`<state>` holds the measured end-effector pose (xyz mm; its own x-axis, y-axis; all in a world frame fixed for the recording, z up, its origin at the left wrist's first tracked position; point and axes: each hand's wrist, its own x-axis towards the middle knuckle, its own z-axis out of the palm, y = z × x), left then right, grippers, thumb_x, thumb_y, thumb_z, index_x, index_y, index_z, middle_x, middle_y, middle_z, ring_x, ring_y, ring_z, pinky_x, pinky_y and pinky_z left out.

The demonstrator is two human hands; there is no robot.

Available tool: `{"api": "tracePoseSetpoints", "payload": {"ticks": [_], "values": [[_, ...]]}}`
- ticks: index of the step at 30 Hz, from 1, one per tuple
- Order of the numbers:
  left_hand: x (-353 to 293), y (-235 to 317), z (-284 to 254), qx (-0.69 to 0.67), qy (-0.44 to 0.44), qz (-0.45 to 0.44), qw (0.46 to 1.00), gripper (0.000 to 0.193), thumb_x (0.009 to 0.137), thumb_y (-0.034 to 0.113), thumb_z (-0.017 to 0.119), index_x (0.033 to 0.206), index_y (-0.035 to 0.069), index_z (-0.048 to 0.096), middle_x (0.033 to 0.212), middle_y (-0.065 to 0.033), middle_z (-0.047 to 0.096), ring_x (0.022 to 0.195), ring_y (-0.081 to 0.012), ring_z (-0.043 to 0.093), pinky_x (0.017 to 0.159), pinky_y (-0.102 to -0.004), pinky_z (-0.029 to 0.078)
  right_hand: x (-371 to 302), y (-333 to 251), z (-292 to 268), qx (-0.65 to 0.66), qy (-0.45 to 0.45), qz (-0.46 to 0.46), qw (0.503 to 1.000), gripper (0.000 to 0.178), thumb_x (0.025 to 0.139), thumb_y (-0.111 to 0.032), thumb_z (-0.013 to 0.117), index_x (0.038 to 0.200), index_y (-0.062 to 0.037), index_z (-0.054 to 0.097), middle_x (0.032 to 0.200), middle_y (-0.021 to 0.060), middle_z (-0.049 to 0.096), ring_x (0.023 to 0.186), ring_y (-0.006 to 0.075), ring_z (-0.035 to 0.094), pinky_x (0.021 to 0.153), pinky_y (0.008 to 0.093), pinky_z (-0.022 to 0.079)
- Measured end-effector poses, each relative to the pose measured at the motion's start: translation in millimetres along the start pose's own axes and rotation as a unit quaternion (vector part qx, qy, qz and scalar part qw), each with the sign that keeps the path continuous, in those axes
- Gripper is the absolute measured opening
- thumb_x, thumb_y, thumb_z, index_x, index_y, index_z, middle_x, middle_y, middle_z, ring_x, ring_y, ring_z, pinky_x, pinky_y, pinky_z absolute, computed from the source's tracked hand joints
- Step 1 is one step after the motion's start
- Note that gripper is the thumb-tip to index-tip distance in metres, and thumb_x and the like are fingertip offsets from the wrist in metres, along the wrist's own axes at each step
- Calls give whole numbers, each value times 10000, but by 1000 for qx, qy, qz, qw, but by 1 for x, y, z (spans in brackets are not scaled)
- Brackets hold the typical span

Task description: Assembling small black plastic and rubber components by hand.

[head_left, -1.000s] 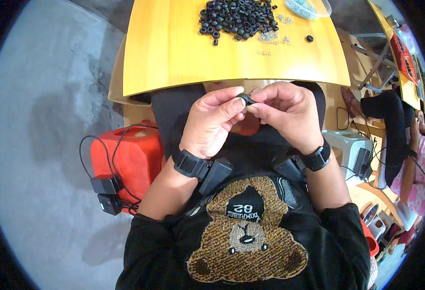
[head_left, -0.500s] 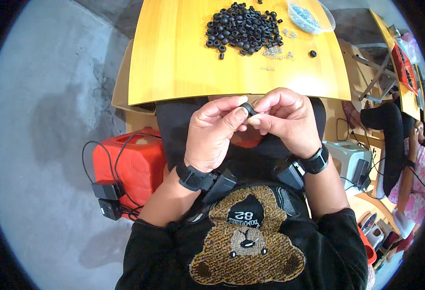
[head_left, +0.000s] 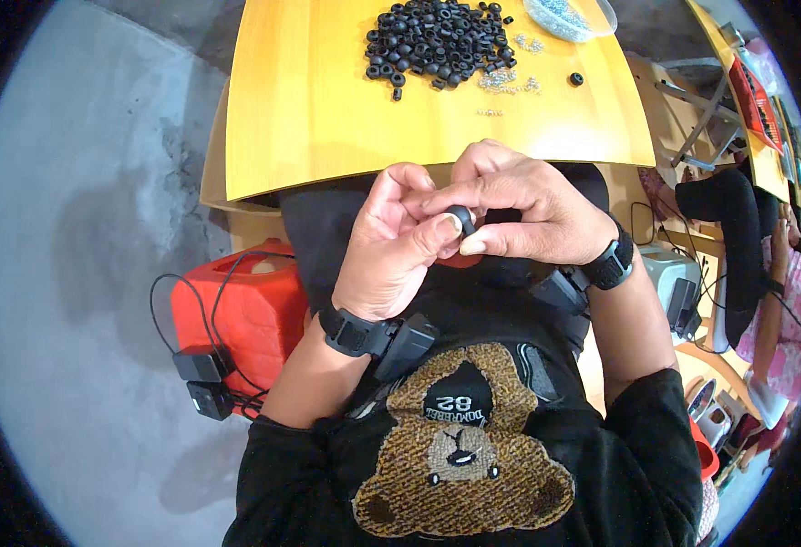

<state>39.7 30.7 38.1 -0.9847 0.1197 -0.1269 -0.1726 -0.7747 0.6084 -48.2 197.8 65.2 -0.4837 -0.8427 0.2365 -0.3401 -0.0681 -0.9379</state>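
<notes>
Held between both hands, just in front of the table edge, is a small round black plastic cord lock (head_left: 461,219). My left hand (head_left: 384,248) pinches it with thumb and fingers from the left. My right hand (head_left: 546,210) closes on it from the other side, its thumb tip against the lower part; the fingertips partly hide the piece. Beyond the hands, on the yellow table (head_left: 327,137), lies a pile of black cord lock parts (head_left: 437,44). Small metal springs (head_left: 508,82) are scattered beside the pile. A single black part (head_left: 576,79) sits apart to the right.
A clear plastic tub (head_left: 569,20) of springs stands at the table's far right. To my left is a red plastic stool (head_left: 236,301) with cables and black boxes (head_left: 204,378). A pale stool (head_left: 669,283) stands at right; another person (head_left: 738,273) sits beyond it.
My right hand has turned and reached further over the cord lock, its fingers now across the top. The view has shifted slightly, so the table sits a little higher and further left.
</notes>
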Motion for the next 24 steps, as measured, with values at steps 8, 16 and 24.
{"api": "tracePoseSetpoints", "payload": {"ticks": [8,16,24], "values": [[-7,-6,-7,-103,-19,-48,993,275,839,16,628,1046,102,469,920,-42,592,835,-120,590,698,-234,496,3,5,17,-73,50,-84,993,308,743,-235,734,962,-25,685,777,51,554,760,200,495,704,314,400],[-11,-2,-11,-113,-68,-77,988,308,817,18,653,1045,114,469,946,-52,576,888,-142,591,750,-253,507,5,-3,23,-68,58,-65,994,243,678,-216,755,855,-65,684,752,51,559,730,225,501,668,320,403],[-15,-3,-11,-100,-56,-83,990,303,819,8,646,1032,115,461,941,-41,567,871,-131,583,732,-234,497,12,3,23,-62,23,-121,990,246,702,-248,748,849,-61,685,700,38,560,691,209,499,650,308,392]]}}
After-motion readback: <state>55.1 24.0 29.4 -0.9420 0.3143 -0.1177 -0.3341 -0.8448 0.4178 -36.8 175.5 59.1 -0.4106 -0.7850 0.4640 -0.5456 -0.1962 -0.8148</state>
